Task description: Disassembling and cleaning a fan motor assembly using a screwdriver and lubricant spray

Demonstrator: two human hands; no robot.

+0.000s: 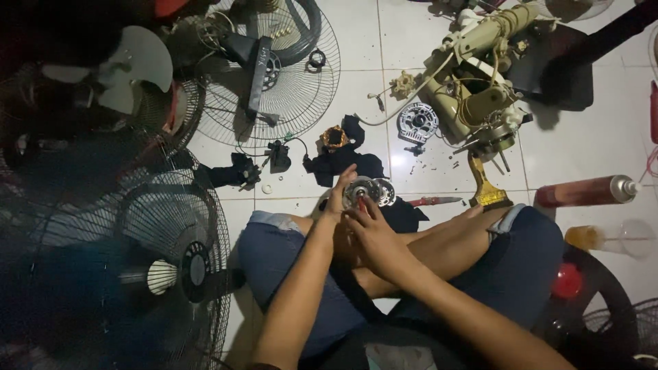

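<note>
Centre of frame: left hand [340, 194] and right hand [373, 229] both closed on a round metal motor part [367, 191], mid-handling; next move needs a steady grip

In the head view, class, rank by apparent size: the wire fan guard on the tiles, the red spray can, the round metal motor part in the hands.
1. Wire fan guard
2. Red spray can
3. Round metal motor part, held by both hands, nearer the camera, yet smallest.
</note>
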